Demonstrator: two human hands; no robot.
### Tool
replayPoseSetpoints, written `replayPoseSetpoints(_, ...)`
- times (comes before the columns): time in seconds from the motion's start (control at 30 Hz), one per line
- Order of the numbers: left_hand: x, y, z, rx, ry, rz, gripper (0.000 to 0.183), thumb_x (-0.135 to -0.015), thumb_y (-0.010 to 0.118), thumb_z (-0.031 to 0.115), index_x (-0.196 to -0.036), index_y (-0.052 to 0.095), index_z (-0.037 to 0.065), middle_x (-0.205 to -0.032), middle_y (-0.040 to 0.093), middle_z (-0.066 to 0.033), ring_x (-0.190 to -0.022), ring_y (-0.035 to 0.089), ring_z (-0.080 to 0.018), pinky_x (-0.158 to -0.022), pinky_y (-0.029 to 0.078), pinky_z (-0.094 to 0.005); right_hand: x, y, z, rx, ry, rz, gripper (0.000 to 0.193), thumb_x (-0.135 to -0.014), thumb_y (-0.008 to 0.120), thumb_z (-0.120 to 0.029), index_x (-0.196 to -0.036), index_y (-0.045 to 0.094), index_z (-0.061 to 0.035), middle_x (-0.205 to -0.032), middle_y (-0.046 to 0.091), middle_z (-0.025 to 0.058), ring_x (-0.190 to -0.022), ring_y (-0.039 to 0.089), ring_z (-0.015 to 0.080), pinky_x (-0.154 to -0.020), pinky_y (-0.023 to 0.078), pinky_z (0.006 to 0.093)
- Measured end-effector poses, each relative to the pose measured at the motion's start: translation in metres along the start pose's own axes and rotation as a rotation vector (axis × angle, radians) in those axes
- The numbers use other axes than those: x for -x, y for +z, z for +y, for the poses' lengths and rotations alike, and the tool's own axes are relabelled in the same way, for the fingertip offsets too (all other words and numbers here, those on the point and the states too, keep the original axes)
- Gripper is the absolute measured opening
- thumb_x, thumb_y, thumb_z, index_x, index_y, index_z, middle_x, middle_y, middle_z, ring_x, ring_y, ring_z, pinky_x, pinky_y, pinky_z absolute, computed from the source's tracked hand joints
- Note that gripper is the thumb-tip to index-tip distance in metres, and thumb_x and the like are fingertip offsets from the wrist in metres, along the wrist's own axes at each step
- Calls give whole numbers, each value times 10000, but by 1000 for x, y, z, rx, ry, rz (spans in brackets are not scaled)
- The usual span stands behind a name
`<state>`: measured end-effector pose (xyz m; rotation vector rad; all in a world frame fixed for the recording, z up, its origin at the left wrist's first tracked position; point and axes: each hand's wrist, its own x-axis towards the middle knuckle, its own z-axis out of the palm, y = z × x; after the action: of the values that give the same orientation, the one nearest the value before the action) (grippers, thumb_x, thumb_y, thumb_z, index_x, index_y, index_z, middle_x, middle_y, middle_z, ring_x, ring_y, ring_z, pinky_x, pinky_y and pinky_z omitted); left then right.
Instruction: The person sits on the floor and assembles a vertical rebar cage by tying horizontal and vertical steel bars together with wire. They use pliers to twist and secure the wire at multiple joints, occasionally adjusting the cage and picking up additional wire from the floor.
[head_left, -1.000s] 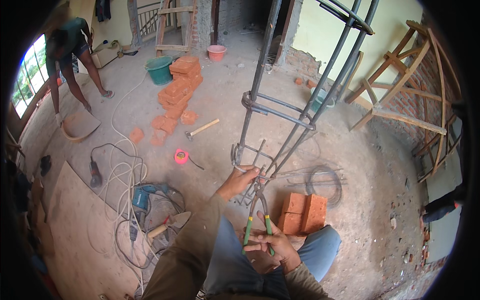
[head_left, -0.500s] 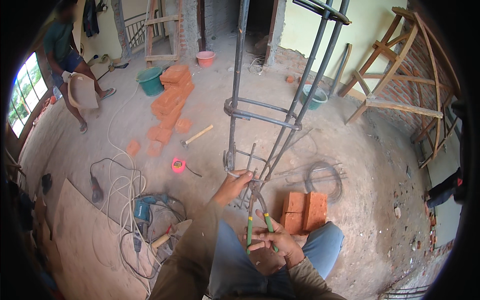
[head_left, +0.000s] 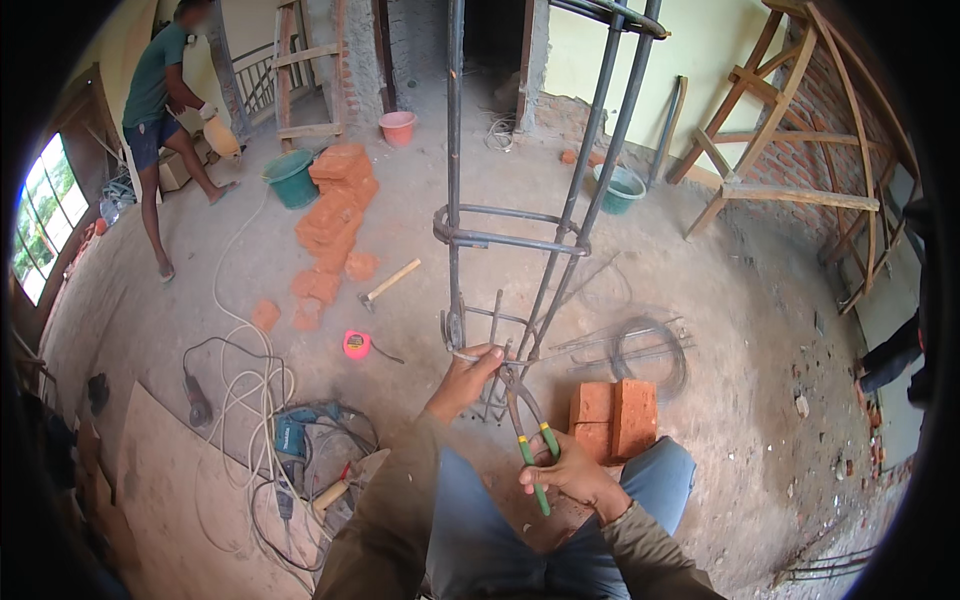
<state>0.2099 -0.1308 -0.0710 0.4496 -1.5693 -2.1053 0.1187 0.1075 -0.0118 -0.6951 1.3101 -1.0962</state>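
Your left hand (head_left: 468, 382) has its fingers closed on the lowest ring of a tall, narrow cage of dark steel bars (head_left: 520, 241), thumb on top, probably to steady that end where the tool meets it. Your right hand (head_left: 578, 472) has its fingers wrapped round a pair of steel pliers with green-sleeved handles and yellow bands (head_left: 518, 420). You grip them low on the sleeves, likely for leverage; the handles stand apart in a narrow V, and the jaws point away from you, right beside your left thumb. Whether they bite on anything is too small to tell.

The cage is in front of you, its near end between your hands, the long bars running far and out of view. It looks dull grey-black, with rounded rings spaced along it and short bar ends poking up near your left thumb. Whether its foot rests on the floor is unclear.

To the near right, orange clay bricks (head_left: 613, 420) sit side by side by your right knee, with a loose coil of thin grey wire (head_left: 648, 360) just beyond, perhaps placed to be within reach.
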Motion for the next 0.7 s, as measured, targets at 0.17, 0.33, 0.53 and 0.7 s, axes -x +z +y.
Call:
replayPoseSetpoints(0.17,0,3,2,12,6,10,296,-1022,515,194,-1109,643,-59,-1052,672,-117,-1007,661,-228,-945,517,-372,2,-19,-24,80,59,-35,319,-836,793,-125,-935,512,-12,-774,661,93,-665,683,155,-541,474,244)
replayPoseSetpoints(0.33,2,5,15,-2,-40,-26,309,-1023,507,215,-1111,648,-45,-1061,679,-120,-1035,656,-222,-941,513,-372,6,-14,-18,32,67,-47,364,-828,792,-104,-1015,486,-41,-798,650,72,-676,689,161,-539,465,239)
replayPoseSetpoints(0.53,8,6,28,-32,-82,-46,326,-1026,500,248,-1139,658,-14,-1048,694,-98,-1027,641,-179,-939,487,-337,-11,20,34,-1002,-17,-377,392,-814,727,-69,-1095,454,-82,-751,544,0,-541,559,128,-543,466,236)
replayPoseSetpoints(0.7,6,6,27,-13,-92,-45,343,-1023,500,265,-1148,663,-9,-1057,696,-93,-1064,616,-175,-972,461,-343,-4,29,29,16,-189,286,458,-835,710,-154,-1194,461,-18,-836,558,76,-704,599,203,-639,522,324)
